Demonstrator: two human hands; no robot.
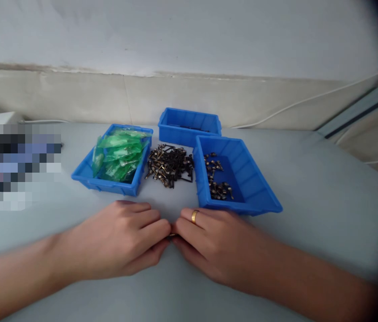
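The left hand (132, 237) is curled, thumb and forefinger pinching one end of a small part (172, 235); the right hand (209, 241) pinches the other end. The part sits between the fingertips, low over the counter (309, 179), mostly hidden. In my judgement it is light, stiff and possibly slippery, best gripped by its two ends. Containers: the left blue tray (105, 184) holds a heap of green packets (122, 152), apparently soft plastic. Beside it, a pile of black and brassy pieces (170, 164) lies loose. The rear blue tray (189, 135) shows some dark contents, not identifiable. The right blue tray (239, 206) holds small metal pieces (220, 191) along its left side.
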